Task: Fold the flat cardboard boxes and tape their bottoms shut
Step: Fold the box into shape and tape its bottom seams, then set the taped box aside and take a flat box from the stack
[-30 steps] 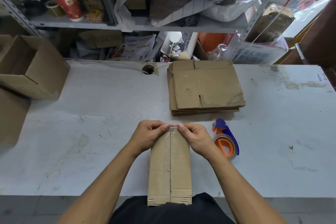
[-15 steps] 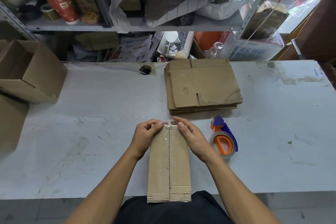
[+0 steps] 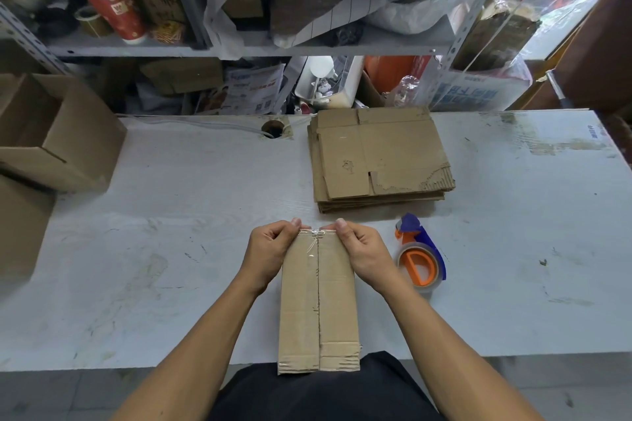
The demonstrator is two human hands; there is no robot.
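A folded cardboard box stands on the table in front of me, its closed bottom flaps facing up with clear tape along the middle seam. My left hand grips the box's far left corner, fingers curled over the edge. My right hand grips the far right corner the same way, thumb on the taped far edge. An orange and blue tape dispenser lies just right of my right hand. A stack of flat cardboard boxes lies farther back on the table.
The white table carries an open assembled box at its left edge, with another box below it. A cable hole sits near the back. Cluttered metal shelves rise behind the table.
My thumbs have slid apart along the far taped edge toward the box's corners. The box and the tape dispenser stay where they were.
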